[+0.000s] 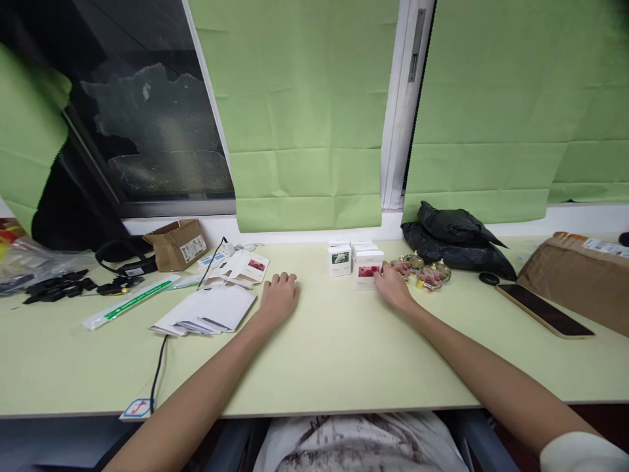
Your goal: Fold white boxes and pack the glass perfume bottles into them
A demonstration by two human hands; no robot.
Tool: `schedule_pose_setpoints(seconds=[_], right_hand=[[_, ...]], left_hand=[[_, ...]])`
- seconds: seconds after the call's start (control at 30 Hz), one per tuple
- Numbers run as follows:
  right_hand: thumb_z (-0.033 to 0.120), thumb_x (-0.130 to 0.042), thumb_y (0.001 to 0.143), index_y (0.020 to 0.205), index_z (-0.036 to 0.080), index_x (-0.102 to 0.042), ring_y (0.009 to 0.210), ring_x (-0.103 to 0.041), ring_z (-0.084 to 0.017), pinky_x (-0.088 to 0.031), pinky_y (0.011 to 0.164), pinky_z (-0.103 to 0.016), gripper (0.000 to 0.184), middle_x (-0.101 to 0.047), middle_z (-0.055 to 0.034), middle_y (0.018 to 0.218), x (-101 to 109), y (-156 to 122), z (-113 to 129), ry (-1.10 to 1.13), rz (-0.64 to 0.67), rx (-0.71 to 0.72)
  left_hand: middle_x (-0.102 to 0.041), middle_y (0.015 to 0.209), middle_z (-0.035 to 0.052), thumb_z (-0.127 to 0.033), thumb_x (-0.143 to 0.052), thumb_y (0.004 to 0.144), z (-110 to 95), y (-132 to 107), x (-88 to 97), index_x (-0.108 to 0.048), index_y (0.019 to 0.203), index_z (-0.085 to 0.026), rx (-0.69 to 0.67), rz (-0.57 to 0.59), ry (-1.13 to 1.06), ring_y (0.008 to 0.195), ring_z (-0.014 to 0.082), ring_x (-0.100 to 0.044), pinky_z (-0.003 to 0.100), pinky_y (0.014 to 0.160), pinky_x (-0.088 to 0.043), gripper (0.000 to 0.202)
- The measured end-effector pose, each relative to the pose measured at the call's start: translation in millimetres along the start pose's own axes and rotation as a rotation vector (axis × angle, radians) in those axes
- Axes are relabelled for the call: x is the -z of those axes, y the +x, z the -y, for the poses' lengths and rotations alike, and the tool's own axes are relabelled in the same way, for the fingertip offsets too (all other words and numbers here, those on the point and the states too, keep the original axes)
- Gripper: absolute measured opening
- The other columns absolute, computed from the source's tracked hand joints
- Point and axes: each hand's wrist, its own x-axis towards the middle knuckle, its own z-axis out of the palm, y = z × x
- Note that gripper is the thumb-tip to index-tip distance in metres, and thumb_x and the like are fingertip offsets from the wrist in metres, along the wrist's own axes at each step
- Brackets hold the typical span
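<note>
My right hand (pixel 394 287) is at the right side of a small white box (pixel 368 276) with a red flower picture, its fingers closed on the box's edge. This box stands upright at the front of a row of similar white boxes. Left of it stands another white box (pixel 339 261) with a white flower picture on green. My left hand (pixel 280 295) lies palm down on the table, fingers a little bent and holding nothing. Beside it are a stack of flat white cartons (pixel 221 308) and a flattened carton with a red picture (pixel 256 265).
Small ornate glass jars (pixel 432 275) sit just right of my right hand. Farther right are black plastic bags (pixel 452 239), a phone (pixel 545 311) and a brown parcel (pixel 582 278). An opened cardboard box (pixel 177 246) and a black cable (pixel 160 367) are on the left.
</note>
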Motion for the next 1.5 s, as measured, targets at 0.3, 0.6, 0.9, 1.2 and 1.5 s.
schedule_pose_setpoints(seconds=[0.3, 0.6, 0.9, 1.2, 1.5], right_hand=[[0.018, -0.048, 0.087, 0.127, 0.019, -0.046, 0.120, -0.056, -0.032, -0.048, 0.098, -0.044, 0.040, -0.053, -0.0173, 0.131, 8.0, -9.4, 11.1, 0.163, -0.358, 0.148], [0.016, -0.050, 0.090, 0.122, 0.024, -0.042, 0.085, -0.059, -0.022, -0.051, 0.077, -0.037, 0.034, -0.051, -0.0091, 0.111, 1.9, -35.2, 28.3, 0.312, -0.358, 0.528], [0.017, -0.044, 0.098, 0.126, 0.026, -0.048, 0.084, -0.060, -0.022, -0.047, 0.070, -0.035, 0.029, -0.056, -0.0066, 0.102, 2.2, -43.7, 33.6, 0.197, -0.159, 0.674], [0.015, -0.045, 0.098, 0.128, 0.026, -0.053, 0.084, -0.060, -0.023, -0.047, 0.071, -0.034, 0.033, -0.060, -0.0074, 0.106, 1.1, -46.8, 33.9, 0.171, -0.094, 0.704], [0.016, -0.045, 0.099, 0.123, 0.026, -0.060, 0.087, -0.062, -0.023, -0.048, 0.074, -0.033, 0.030, -0.064, -0.0083, 0.110, -1.0, -48.1, 34.0, 0.105, -0.025, 0.706]], left_hand=[[-0.058, 0.137, 0.0283, -0.026, -0.042, 0.102, 38.1, 6.2, 12.7, -0.060, 0.134, -0.008, 0.241, -0.024, 0.210, 0.123, 0.0447, -0.052, 0.060, 0.100, -0.039, 0.041], [-0.053, 0.144, 0.0292, -0.030, -0.050, 0.098, 48.4, 8.1, 11.5, -0.062, 0.136, -0.009, 0.366, -0.059, 0.314, 0.125, 0.0483, -0.050, 0.067, 0.107, -0.028, 0.045], [-0.060, 0.133, 0.0302, -0.021, -0.038, 0.101, 55.4, 8.4, 10.1, -0.062, 0.138, -0.005, 0.349, -0.072, 0.312, 0.121, 0.0462, -0.056, 0.065, 0.100, -0.039, 0.047], [-0.070, 0.124, 0.0258, -0.025, -0.039, 0.101, 47.4, 7.3, 4.0, -0.070, 0.126, -0.010, 0.207, 0.005, 0.201, 0.116, 0.0475, -0.063, 0.071, 0.111, -0.028, 0.042], [-0.070, 0.131, 0.0157, -0.033, -0.038, 0.107, 8.9, 2.8, 9.4, -0.068, 0.124, -0.021, 0.005, 0.050, -0.048, 0.120, 0.0348, -0.062, 0.053, 0.107, -0.040, 0.036]])
